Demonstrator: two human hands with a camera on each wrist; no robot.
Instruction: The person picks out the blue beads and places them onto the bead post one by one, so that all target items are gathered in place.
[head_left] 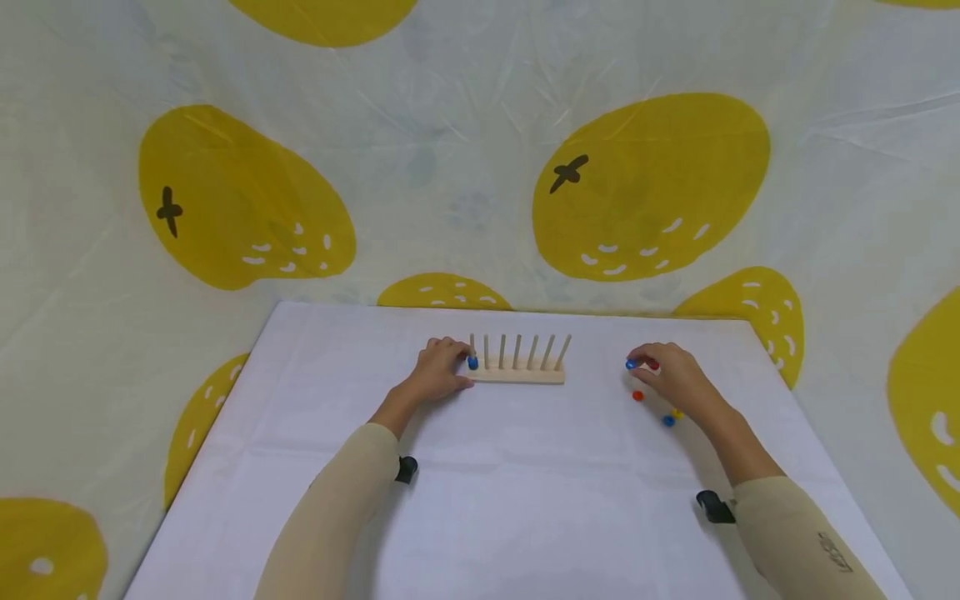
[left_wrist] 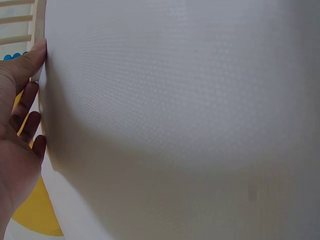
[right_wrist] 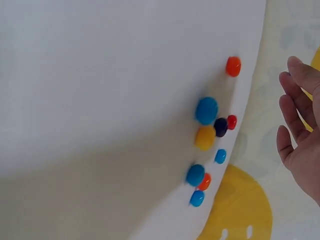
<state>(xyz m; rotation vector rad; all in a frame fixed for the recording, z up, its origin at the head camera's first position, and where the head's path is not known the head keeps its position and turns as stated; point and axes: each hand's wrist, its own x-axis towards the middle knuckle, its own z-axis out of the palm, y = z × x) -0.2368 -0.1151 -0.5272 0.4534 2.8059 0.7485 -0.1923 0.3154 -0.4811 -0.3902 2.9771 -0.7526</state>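
Observation:
A pale wooden peg rack [head_left: 517,377] with a row of upright pegs stands toward the back of the table. Blue beads [head_left: 472,363] sit low on its leftmost peg. My left hand [head_left: 437,372] grips that end of the rack, thumb at the front of the base and fingers behind; the left wrist view shows the thumb [left_wrist: 31,59] against the base. To the right, my right hand [head_left: 672,375] pinches a blue bead [head_left: 630,364] between thumb and fingertips, above the table. In the right wrist view the fingers almost wholly hide this bead.
Loose beads lie below and around my right hand: an orange bead [head_left: 637,396], a blue bead [head_left: 668,421], a yellow bead [right_wrist: 205,138], a dark bead [right_wrist: 220,127] and several others. A white cloth covers the table [head_left: 525,483]; a patterned curtain [head_left: 465,167] hangs behind its back edge.

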